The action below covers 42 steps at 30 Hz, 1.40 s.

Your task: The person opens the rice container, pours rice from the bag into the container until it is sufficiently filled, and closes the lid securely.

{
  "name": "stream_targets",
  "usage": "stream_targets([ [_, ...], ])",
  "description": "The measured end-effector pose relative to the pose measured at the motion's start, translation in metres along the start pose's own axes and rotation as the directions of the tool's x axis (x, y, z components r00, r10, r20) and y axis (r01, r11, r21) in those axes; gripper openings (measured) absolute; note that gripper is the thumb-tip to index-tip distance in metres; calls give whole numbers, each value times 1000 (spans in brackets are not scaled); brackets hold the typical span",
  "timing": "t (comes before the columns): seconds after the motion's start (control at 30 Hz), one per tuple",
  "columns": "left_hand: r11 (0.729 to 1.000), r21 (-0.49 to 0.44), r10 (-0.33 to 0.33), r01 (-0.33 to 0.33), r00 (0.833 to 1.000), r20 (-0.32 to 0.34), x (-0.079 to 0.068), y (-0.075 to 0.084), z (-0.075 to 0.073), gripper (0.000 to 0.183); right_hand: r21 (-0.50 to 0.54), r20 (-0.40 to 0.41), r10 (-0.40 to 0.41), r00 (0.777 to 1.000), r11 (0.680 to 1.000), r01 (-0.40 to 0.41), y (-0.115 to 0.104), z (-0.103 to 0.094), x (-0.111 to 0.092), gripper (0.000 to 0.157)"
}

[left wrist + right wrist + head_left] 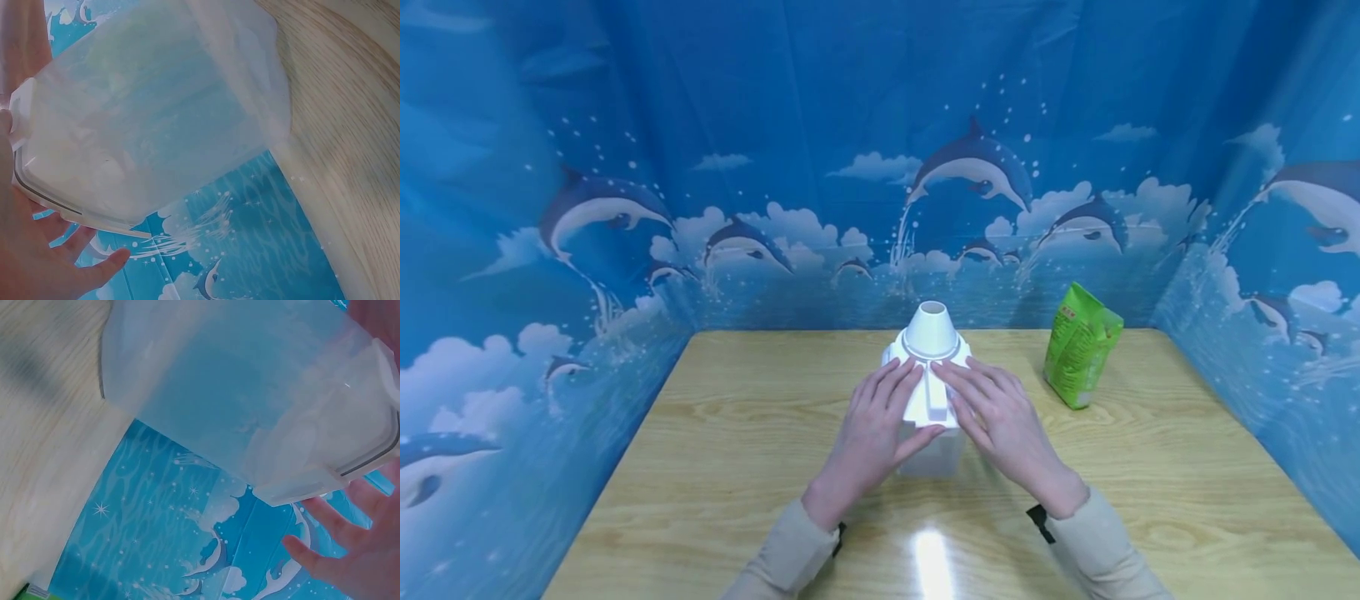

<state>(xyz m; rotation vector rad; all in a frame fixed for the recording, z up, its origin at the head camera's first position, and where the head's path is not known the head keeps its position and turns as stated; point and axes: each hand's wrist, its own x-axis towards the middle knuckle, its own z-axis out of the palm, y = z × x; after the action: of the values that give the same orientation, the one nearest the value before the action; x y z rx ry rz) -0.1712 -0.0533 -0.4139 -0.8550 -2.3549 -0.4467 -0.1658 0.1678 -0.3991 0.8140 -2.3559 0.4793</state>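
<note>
Lid (937, 396) is being touched by left hand (877, 417) and right hand (1000, 417), straight-fingered, grip empty; even pressure is being advised.

The container body (928, 458) looks like translucent plastic, smooth with a cloudy finish; its lid (916, 412) and the cone (931, 335) toward the worktop's far edge look like smooth, opaque white plastic. A dark seal (47, 198) lining the lid seems rubbery. Near the far right corner, the green bag (1082, 346) looks like creased film. The worktop (737, 417) shows wood grain under gloss, with a bright reflection toward its near edge. The backdrop (805, 100) appears to be smooth, lightly creased sheeting; the 2 sleeves (790, 542) are matt cloth.
</note>
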Motion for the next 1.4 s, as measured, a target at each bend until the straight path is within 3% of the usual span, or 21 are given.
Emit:
stream_targets([
  [0.17,1000,-7,-10,10,1000,8,0,0,-1,79,90,-27,54,998,995,-52,2,-2,4,50],
  [0.3,1000,-24,-7,7,1000,4,0,-1,-2,79,171,-57,151,987,975,-140,8,-6,6,52],
  [0.37,1000,-29,-4,4,1000,2,0,-1,-1,78,228,-50,229,972,950,-212,12,-7,7,47],
  [0.43,999,-32,-2,2,1000,-2,0,-1,-1,78,311,2,325,946,899,-310,17,-9,9,43],
  [0.5,999,-33,-3,3,1000,-3,0,0,0,78,432,106,419,902,797,-422,23,-10,10,42],
  [0.6,999,-31,-12,12,1000,2,0,0,0,78,577,312,506,804,571,-583,32,-11,13,50],
  [0.7,999,-29,-20,21,1000,11,-1,1,-1,78,635,473,507,721,371,-678,40,-10,16,59],
  [0.83,1000,-24,-20,20,1000,11,-1,1,-1,78,638,608,473,638,188,-747,46,-8,19,66],
  [0.93,1000,-22,-21,21,1000,11,0,0,0,79,636,679,432,594,59,-769,49,-8,21,68],
  [1.03,1000,-23,-17,17,1000,6,0,0,0,78,627,727,390,565,-43,-778,51,-8,23,66],
  [1.17,1000,-30,-10,10,1000,-2,1,0,0,79,612,763,352,543,-119,-782,54,-7,27,59],
  [1.33,999,-41,-15,15,1000,4,0,1,1,80,612,786,293,545,-238,-754,59,-5,29,25],
  [1.4,999,-46,-21,21,1000,9,0,1,1,80,610,791,263,552,-277,-743,62,-4,29,21],
])
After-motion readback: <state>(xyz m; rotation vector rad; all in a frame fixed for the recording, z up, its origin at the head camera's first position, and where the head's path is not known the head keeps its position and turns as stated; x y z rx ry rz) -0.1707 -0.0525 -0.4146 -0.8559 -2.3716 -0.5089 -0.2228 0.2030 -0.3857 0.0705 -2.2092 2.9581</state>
